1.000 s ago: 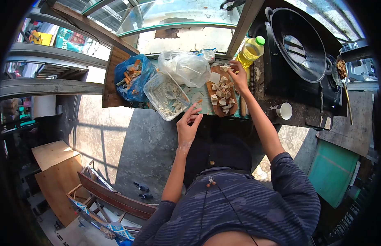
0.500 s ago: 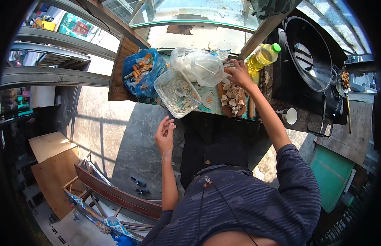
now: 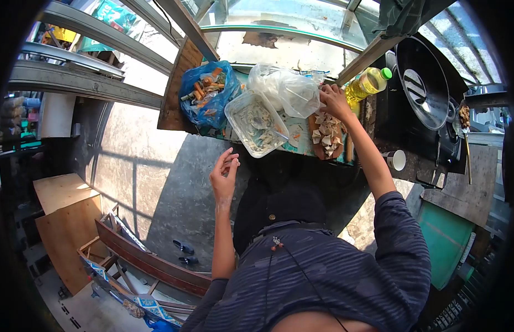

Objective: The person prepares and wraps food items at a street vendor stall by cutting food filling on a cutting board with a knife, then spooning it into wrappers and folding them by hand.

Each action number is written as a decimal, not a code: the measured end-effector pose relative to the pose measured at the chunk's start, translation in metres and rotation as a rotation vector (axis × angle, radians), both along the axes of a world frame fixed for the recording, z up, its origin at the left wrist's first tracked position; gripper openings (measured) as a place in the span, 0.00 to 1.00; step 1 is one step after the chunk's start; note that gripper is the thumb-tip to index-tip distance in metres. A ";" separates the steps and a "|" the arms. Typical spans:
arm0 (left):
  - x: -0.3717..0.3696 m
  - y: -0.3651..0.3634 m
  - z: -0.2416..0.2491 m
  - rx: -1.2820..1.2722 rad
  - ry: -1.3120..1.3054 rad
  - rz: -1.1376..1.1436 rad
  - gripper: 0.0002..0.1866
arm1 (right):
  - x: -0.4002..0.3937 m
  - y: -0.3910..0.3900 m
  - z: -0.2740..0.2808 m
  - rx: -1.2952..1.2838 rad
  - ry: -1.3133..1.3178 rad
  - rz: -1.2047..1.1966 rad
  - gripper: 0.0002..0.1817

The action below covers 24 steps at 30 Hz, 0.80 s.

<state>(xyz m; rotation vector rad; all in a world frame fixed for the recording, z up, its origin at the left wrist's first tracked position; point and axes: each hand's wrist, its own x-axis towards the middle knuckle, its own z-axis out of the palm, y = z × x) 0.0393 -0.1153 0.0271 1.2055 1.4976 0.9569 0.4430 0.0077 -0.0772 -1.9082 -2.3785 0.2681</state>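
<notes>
Sunlit street stall, seen from above: a narrow counter point(image 3: 301, 145) runs under a glass case, with a dark stove to the right of it. From here I see my right hand point(image 3: 334, 101) stretched to the far end of the board point(image 3: 327, 135), fingers curled down at the clear bag point(image 3: 287, 91); whether they pinch anything I cannot tell, since the knuckles hide the tips. Just below that hand, folded dumplings point(image 3: 326, 138) lie crowded on the board, I judge so they stay within reach. My left hand point(image 3: 223, 176) hangs off the counter's near edge, apart from everything, fingertips drawn close together and empty as far as I can see. Beside the board sits a tub point(image 3: 257, 123) of pale filling, tilted toward me, and past it a blue bag point(image 3: 206, 94) of orange scraps lies open. An oil bottle point(image 3: 368, 83) stands just right of my right hand, next to the black wok point(image 3: 424, 74), probably for frying. A white cup point(image 3: 397, 160) stands alone nearer me on the stove side.
</notes>
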 end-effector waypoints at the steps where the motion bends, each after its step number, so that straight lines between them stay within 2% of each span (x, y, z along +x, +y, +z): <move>1: -0.005 0.001 -0.001 0.005 0.007 -0.001 0.17 | -0.001 -0.002 0.000 0.003 0.001 -0.032 0.21; 11: -0.043 0.022 -0.005 0.021 0.049 -0.051 0.16 | -0.010 -0.008 -0.006 0.073 0.001 -0.076 0.16; 14: -0.050 0.033 -0.002 0.023 0.046 -0.084 0.16 | -0.007 -0.011 -0.011 0.175 0.128 -0.202 0.20; 17: -0.053 0.043 0.000 0.013 0.013 -0.163 0.15 | -0.040 -0.036 0.043 0.074 0.642 -0.726 0.26; 19: -0.051 0.055 -0.005 -0.016 -0.083 -0.243 0.16 | -0.082 -0.060 0.080 0.197 0.727 -0.809 0.31; 21: -0.046 0.059 -0.016 -0.096 -0.240 -0.348 0.17 | -0.135 -0.081 0.110 0.114 0.997 -0.696 0.32; 24: -0.031 0.061 -0.025 -0.266 -0.488 -0.511 0.16 | -0.209 -0.105 0.127 -0.083 0.980 -0.456 0.32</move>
